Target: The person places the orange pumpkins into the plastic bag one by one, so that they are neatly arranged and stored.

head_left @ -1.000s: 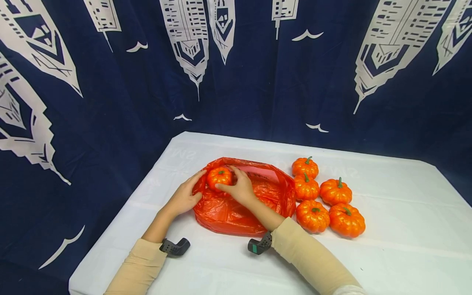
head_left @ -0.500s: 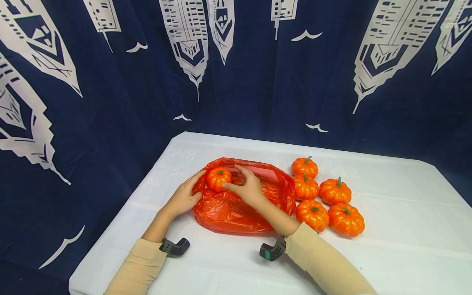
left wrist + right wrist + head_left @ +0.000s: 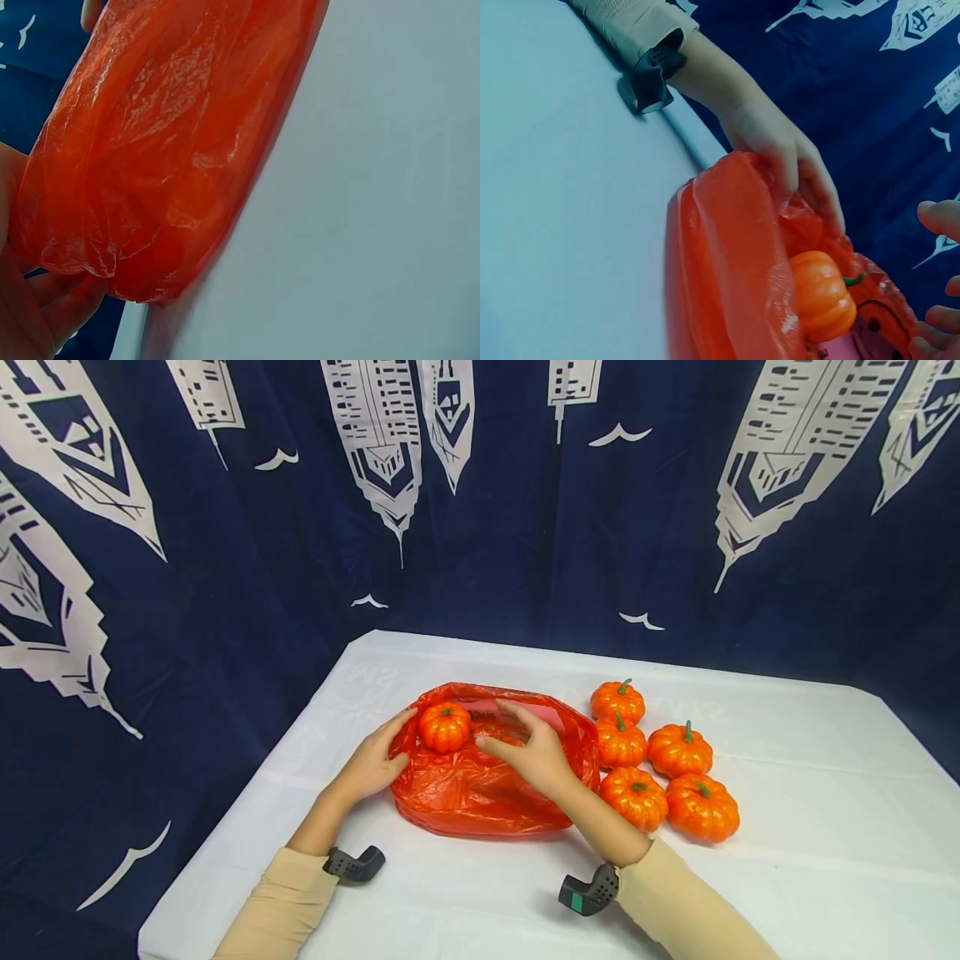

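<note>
A red plastic bag (image 3: 480, 797) lies on the table with its mouth spread wide. One small orange pumpkin (image 3: 445, 727) with a green stem sits in its left part; the right wrist view also shows this pumpkin (image 3: 823, 296) inside. My left hand (image 3: 375, 764) holds the bag's left rim, its fingers partly behind the red film in the left wrist view. Over the bag's opening, my right hand (image 3: 536, 752) has its thumb and fingers apart with nothing between them, a short way right of the pumpkin.
Several more orange pumpkins (image 3: 703, 808) stand grouped just right of the bag, the nearest ones close to its right side. A white cloth covers the table (image 3: 810, 827). Behind it hangs a dark blue curtain (image 3: 525, 543) with white building prints.
My right hand has let go of the pumpkin inside the bag and drawn back to the right. The left hand stays at the bag's rim.
</note>
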Tool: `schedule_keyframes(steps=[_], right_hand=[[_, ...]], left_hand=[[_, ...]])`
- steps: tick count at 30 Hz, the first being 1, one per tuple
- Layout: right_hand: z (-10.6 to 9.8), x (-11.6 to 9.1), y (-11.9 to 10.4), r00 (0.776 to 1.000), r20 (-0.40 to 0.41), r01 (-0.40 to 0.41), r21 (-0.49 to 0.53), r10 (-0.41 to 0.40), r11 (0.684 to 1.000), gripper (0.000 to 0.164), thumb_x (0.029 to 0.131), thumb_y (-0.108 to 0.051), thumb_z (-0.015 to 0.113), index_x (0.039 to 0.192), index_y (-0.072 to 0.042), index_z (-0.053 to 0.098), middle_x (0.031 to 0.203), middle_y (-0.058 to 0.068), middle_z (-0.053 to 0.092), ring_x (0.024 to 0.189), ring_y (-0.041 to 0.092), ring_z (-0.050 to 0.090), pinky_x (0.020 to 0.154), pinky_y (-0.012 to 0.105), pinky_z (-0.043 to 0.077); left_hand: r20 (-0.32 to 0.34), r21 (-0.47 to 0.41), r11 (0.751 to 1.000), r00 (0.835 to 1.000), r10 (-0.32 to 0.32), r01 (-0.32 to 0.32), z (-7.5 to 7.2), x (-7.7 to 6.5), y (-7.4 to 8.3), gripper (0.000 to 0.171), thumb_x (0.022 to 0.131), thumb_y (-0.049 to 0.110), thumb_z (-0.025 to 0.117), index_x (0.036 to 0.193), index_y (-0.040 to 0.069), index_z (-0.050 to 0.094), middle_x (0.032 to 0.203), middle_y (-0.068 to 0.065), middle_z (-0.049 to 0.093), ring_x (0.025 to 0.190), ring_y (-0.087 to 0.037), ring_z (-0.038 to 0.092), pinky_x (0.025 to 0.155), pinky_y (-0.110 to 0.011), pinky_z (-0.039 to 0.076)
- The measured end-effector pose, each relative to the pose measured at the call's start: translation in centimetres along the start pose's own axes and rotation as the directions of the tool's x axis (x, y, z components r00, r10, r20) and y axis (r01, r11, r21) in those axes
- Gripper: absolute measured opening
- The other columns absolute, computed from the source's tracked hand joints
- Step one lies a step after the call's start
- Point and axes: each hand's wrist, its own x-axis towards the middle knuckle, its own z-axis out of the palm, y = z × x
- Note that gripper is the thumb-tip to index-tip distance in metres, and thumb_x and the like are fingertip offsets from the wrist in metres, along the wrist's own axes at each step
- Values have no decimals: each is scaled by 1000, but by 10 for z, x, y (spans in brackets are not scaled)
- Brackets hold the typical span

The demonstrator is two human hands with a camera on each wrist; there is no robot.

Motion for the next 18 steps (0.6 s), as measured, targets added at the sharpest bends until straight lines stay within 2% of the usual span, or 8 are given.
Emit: schedule_keyframes(steps=[6,13,16,18], right_hand=[[-17,-11,0,998,-30,49,54,-47,997,63,82,-21,79,138,-6,53,133,14,58,125,32,52,102,51,43],[-35,-20,3,996,-44,76,81,-72,994,54,84,-19,77,133,-8,58,129,10,61,120,24,56,101,52,44],[-42,-23,5,995,-36,91,91,-88,992,51,85,-18,76,131,-7,59,128,9,62,119,22,58,101,49,44],[-47,-25,5,995,-35,101,97,-98,990,50,85,-16,76,131,-6,59,127,9,62,119,23,58,100,43,46]], left_hand=[[0,3,1000,1000,6,-6,0,0,0,69,82,-7,52,149,2,36,152,-22,35,139,-41,32,112,-56,25],[1,4,1000,1000,1,-1,0,0,0,70,82,-6,52,149,2,36,152,-23,34,139,-41,32,112,-56,25],[3,5,1000,1000,-1,1,0,0,0,69,82,-6,52,149,2,35,152,-23,34,139,-41,32,112,-56,25],[2,5,1000,1000,-3,3,0,0,0,70,82,-6,52,149,2,35,152,-23,34,139,-41,32,112,-56,25]])
